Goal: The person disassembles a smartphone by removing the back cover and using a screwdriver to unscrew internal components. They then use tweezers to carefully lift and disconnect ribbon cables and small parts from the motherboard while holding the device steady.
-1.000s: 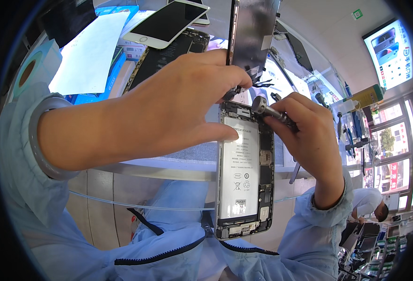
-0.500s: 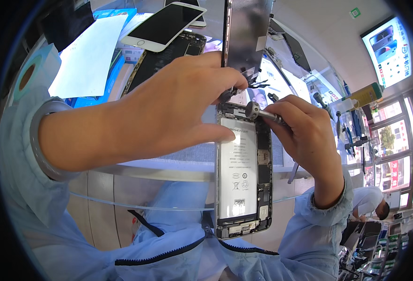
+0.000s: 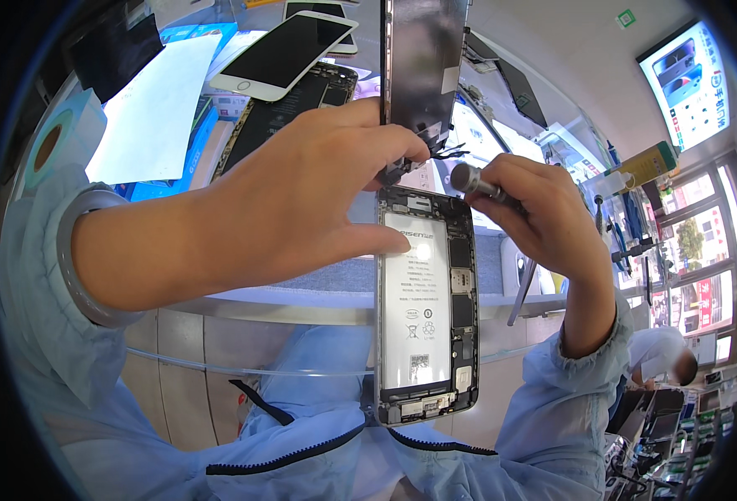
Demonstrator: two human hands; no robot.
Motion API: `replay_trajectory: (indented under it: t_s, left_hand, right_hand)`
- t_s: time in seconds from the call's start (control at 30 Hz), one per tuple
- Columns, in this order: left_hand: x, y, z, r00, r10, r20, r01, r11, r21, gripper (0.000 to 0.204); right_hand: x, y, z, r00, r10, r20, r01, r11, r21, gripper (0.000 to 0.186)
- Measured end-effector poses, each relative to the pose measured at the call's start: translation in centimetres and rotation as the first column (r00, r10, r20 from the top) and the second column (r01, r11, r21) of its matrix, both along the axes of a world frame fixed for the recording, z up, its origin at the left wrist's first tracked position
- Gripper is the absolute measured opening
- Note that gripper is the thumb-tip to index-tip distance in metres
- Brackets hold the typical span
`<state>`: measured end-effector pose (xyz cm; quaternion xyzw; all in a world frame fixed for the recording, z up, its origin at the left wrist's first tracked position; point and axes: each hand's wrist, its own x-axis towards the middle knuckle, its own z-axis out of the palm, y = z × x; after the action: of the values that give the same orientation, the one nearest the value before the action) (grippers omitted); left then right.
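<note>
Grey metal tool (image 3: 478, 184) has moved up and right since the previous frame; its round head now sits just beside the top right corner of the opened phone (image 3: 464, 311). Right hand (image 3: 544, 204) pinches the tool, thumb against fingers. Left hand (image 3: 335, 179) grips the phone, thumb spread over the white battery (image 3: 418, 313), fingers curled at the raised screen's (image 3: 422, 63) lower end. Phone is above the lap, before the bench edge (white-fronted phone (image 3: 289, 54) lies beyond the left hand).
</note>
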<state>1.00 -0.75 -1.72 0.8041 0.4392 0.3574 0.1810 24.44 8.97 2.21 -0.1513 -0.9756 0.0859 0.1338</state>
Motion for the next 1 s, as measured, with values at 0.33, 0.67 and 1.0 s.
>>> replay_trajectory:
  t_s: [0.33, 0.67, 1.0]
  left_hand:
    - [0.2, 0.2, 0.1, 1.000, -0.001, 0.002, 0.001, 0.999, -0.040, 0.057]
    - [0.0, 0.0, -0.2, 1.000, -0.012, 0.012, 0.012, 0.999, 0.031, 0.057]
    - [0.0, 0.1, 0.0, 0.999, -0.024, 0.025, 0.024, 1.000, 0.011, 0.058]
  right_hand:
    - [2.1, 6.7, -1.0, 0.816, -0.557, -0.152, 0.573, 0.815, 0.090, 0.014]
    - [1.8, 4.3, 0.3, 0.901, -0.402, -0.160, 0.385, 0.914, -0.129, 0.016]
    - [-0.2, -0.8, -0.3, 0.994, -0.079, -0.073, 0.071, 0.992, -0.109, 0.017]
